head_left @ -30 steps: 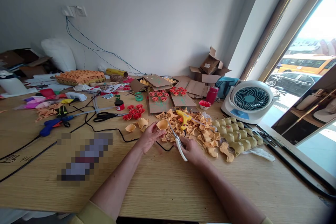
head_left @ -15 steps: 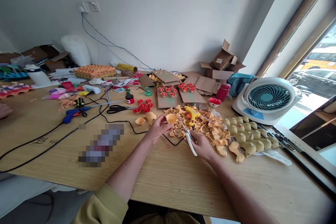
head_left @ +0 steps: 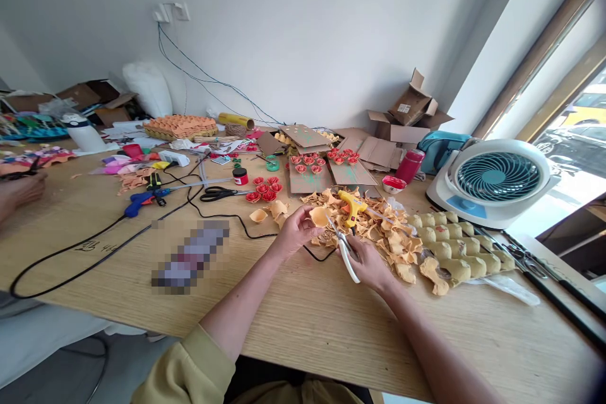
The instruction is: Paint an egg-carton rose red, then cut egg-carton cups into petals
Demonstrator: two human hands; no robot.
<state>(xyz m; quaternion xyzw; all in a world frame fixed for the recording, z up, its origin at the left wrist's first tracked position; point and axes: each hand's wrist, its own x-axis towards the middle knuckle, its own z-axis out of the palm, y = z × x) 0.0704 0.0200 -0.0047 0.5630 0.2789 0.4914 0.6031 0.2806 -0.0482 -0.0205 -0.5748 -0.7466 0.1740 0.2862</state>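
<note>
My left hand pinches an orange egg-carton cup by its side, with the hollow facing up. In my right hand are white-handled scissors, their blades pointing at the cup's right rim. Beyond both hands lies a heap of orange carton scraps, and a yellow glue gun rests on it. Left of the cup, another cut cup sits on the table near several red paper roses.
A white fan and an egg-carton tray stand to the right. Black cords and a blue glue gun lie at left. Another person's hand is at the far left edge. Painted roses sit on cardboard at the back.
The whole view has shifted, so things appear slightly further right. Another person's hand now shows more fully at the far left. My hands keep hold of the cup and scissors.
</note>
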